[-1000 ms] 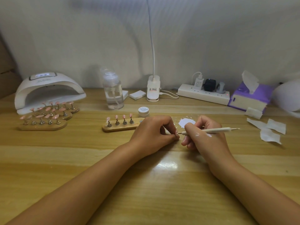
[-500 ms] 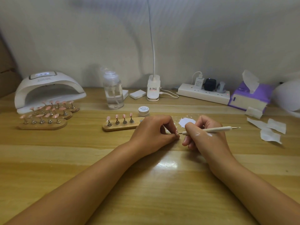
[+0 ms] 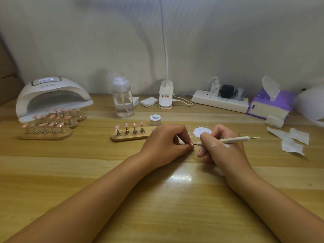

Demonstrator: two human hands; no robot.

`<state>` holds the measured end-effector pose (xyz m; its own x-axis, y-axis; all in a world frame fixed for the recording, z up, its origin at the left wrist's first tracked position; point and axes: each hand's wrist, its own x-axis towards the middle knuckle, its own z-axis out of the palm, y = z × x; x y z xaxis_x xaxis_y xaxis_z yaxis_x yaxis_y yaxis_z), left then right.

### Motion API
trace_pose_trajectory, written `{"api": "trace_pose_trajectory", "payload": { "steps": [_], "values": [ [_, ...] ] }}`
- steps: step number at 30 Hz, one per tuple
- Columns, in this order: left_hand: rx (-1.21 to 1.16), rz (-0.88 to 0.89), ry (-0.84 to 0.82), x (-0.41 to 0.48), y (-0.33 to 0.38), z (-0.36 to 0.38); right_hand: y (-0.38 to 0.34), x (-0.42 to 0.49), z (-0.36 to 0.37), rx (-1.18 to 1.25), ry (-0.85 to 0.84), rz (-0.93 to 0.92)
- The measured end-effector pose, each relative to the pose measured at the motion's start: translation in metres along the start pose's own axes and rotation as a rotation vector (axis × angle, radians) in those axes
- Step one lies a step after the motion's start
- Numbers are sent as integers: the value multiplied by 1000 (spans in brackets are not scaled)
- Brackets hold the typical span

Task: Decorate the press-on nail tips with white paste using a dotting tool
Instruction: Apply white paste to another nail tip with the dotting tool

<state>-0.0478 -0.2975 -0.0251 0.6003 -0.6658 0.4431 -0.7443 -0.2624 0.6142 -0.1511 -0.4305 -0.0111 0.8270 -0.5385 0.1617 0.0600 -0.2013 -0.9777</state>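
Observation:
My left hand [image 3: 164,143] rests on the table, its fingers pinched around a small nail tip [image 3: 191,142] that is mostly hidden. My right hand [image 3: 220,148], smeared with white paste, holds a white dotting tool [image 3: 233,139] like a pen. The tool's tip touches the pinched nail tip. A patch of white paste [image 3: 201,132] lies on the table just behind both hands. A small white paste jar [image 3: 155,119] stands beyond my left hand. A wooden stand [image 3: 130,136] with several pink nail tips on metal posts sits to the left of my left hand.
Three more wooden stands with pink nail tips [image 3: 50,123] lie in front of a white nail lamp [image 3: 50,95] at far left. A clear pump bottle [image 3: 122,99], lamp base [image 3: 165,95], power strip [image 3: 220,100], tissue pack [image 3: 270,104] and paper scraps [image 3: 291,139] line the back and right.
Both hands stay almost still. The dotting tool's tip has shifted very slightly at the nail tip pinched in my left hand.

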Motion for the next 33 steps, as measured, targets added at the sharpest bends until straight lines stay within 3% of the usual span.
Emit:
{"api": "trace_pose_trajectory", "payload": {
  "steps": [33],
  "values": [
    [-5,-15,-2,-1,0,0,1,-1,0,3,-8,3]
  ]
}}
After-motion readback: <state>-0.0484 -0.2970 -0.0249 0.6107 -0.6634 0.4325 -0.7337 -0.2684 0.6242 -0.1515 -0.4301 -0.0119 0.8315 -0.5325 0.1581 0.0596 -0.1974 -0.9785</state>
